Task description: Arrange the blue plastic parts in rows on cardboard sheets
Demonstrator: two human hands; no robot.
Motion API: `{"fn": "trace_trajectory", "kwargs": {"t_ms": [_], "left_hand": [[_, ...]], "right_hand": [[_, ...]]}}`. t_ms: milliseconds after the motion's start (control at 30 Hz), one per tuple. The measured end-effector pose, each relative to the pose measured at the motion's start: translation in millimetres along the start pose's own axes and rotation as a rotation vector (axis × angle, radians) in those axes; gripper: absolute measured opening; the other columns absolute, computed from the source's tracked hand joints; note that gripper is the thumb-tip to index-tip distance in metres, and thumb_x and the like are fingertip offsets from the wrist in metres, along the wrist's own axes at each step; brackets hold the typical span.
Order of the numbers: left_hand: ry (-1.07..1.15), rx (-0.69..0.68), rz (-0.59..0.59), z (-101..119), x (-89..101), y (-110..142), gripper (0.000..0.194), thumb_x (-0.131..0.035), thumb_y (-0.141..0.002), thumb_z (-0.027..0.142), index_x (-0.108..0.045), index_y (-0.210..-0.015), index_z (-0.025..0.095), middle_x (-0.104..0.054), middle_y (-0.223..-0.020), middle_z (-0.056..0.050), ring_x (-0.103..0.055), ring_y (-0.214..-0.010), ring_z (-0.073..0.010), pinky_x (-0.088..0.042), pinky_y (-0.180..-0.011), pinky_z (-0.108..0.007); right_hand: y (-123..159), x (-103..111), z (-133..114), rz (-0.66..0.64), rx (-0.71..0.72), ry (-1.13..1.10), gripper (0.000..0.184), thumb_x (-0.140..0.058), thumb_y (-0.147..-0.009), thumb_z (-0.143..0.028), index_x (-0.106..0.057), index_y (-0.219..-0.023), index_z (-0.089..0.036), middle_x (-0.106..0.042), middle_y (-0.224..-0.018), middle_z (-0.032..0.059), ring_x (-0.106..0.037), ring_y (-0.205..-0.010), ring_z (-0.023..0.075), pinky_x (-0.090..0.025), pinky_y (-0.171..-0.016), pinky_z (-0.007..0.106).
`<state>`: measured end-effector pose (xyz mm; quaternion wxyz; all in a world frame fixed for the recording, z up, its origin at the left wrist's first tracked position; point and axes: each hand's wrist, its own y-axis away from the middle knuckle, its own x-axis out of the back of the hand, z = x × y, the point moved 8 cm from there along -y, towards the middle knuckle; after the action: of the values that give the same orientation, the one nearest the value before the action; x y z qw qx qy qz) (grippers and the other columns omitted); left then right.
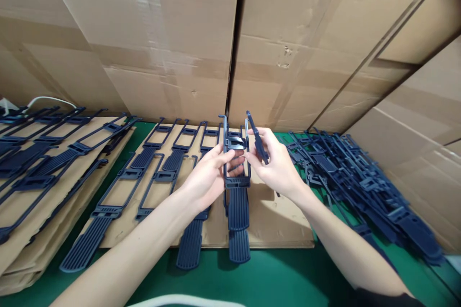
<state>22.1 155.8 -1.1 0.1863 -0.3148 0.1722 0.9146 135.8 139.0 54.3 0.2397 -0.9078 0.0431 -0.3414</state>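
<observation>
My left hand point(209, 177) is closed round the frame of a dark blue plastic part point(236, 187), a long piece with an open rectangular frame and a ribbed flat end, held upright above the cardboard sheet. My right hand point(275, 163) grips the same part's right rail, and a second, narrower dark blue piece point(256, 136) sticks up between its fingers. Under my hands a cardboard sheet point(273, 220) carries several identical blue parts point(146, 172) laid in a row.
A loose heap of the same blue parts point(360, 187) lies on the green table point(281, 278) at the right. More parts point(43, 153) rest on stacked cardboard at the left. Large cardboard boxes point(180, 33) wall in the back and right side.
</observation>
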Motion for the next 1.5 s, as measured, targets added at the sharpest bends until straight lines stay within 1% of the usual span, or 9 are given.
{"fn": "trace_trajectory", "kwargs": {"t_ms": [200,400,600,767,933,1000,1167,1333,1500], "left_hand": [[0.026,0.045,-0.073,-5,-8.2,4,0.025,-0.049,-0.085,0.007,-0.057,-0.107,0.016,-0.061,-0.113,-0.011,-0.061,-0.101,-0.0221,-0.051,-0.087,-0.049],[0.052,0.052,-0.111,-1,-8.0,5,0.026,-0.047,-0.086,0.006,-0.057,-0.108,0.015,-0.062,-0.111,-0.012,-0.061,-0.101,-0.0228,-0.046,-0.092,-0.056],[0.065,0.068,-0.107,-4,-7.4,4,0.022,-0.048,-0.085,0.007,-0.059,-0.104,0.012,-0.062,-0.107,-0.013,-0.061,-0.102,-0.0245,-0.046,-0.092,-0.058],[0.071,0.03,-0.058,0,-2.9,3,0.027,-0.047,-0.085,0.005,-0.057,-0.108,0.014,-0.06,-0.115,-0.013,-0.062,-0.1,-0.0241,-0.047,-0.092,-0.057],[0.009,-0.011,-0.014,3,-2.2,3,0.027,-0.046,-0.085,0.003,-0.057,-0.108,0.013,-0.058,-0.119,-0.014,-0.061,-0.104,-0.0238,-0.047,-0.093,-0.053],[-0.018,-0.024,-0.033,4,-6.1,5,0.028,-0.047,-0.085,0.004,-0.056,-0.109,0.014,-0.058,-0.12,-0.013,-0.059,-0.106,-0.0226,-0.046,-0.094,-0.051],[-0.286,-0.04,-0.099,14,-5.8,7,0.037,-0.055,-0.085,0.017,-0.053,-0.122,0.021,-0.054,-0.125,-0.011,-0.052,-0.115,-0.0222,-0.046,-0.094,-0.042],[-1.231,-0.424,-0.062,60,0.8,12,0.037,-0.054,-0.086,0.033,-0.056,-0.121,0.022,-0.062,-0.095,-0.007,-0.058,-0.093,-0.0216,-0.044,-0.086,-0.034],[-1.873,-0.464,-0.369,22,-18.5,23,0.035,-0.046,-0.09,0.03,-0.058,-0.12,0.019,-0.058,-0.11,-0.011,-0.053,-0.105,-0.0281,-0.04,-0.091,-0.042]], "right_hand": [[-8,31,16,-0.051,-0.127,0.266,0.047,-0.054,-0.081,-0.039,-0.042,-0.122,-0.019,-0.064,-0.091,0.007,-0.062,-0.076,0.0211,-0.047,-0.068,0.033],[-6,112,113,0.009,-0.479,0.83,0.069,-0.057,-0.075,-0.057,-0.045,-0.129,-0.015,-0.063,-0.097,0.0189,-0.061,-0.084,0.0328,-0.045,-0.069,0.042],[7,142,182,0.052,-0.617,0.84,0.069,-0.064,-0.071,-0.055,-0.055,-0.117,-0.004,-0.053,-0.109,0.0357,-0.055,-0.1,0.0418,-0.042,-0.075,0.048],[-11,110,121,0.069,-0.392,0.51,0.058,-0.064,-0.074,-0.048,-0.057,-0.116,-0.009,-0.06,-0.112,0.0212,-0.057,-0.104,0.0304,-0.044,-0.09,0.044],[-5,2,33,-0.406,-0.228,-0.203,0.036,-0.057,-0.083,-0.042,-0.061,-0.102,-0.012,-0.066,-0.078,0.007,-0.064,-0.066,0.0157,-0.053,-0.06,0.028],[0,-18,18,-0.465,-0.199,-0.291,0.031,-0.059,-0.082,-0.037,-0.06,-0.098,-0.011,-0.063,-0.069,0.0034,-0.063,-0.058,0.0137,-0.051,-0.053,0.025],[-7,0,43,-0.359,-0.286,-0.403,0.028,-0.062,-0.079,-0.033,-0.06,-0.094,-0.01,-0.063,-0.069,0.0034,-0.061,-0.054,0.0127,-0.054,-0.053,0.026],[-13,39,106,-0.204,-0.475,-0.059,0.018,-0.06,-0.079,-0.025,-0.062,-0.086,-0.009,-0.065,-0.067,0.0067,-0.062,-0.053,0.0146,-0.054,-0.053,0.026],[-13,29,134,-0.206,-0.492,0.307,0.034,-0.061,-0.075,-0.017,-0.062,-0.107,-0.009,-0.064,-0.058,0.003,-0.063,-0.052,0.0171,-0.051,-0.061,0.028]]}}
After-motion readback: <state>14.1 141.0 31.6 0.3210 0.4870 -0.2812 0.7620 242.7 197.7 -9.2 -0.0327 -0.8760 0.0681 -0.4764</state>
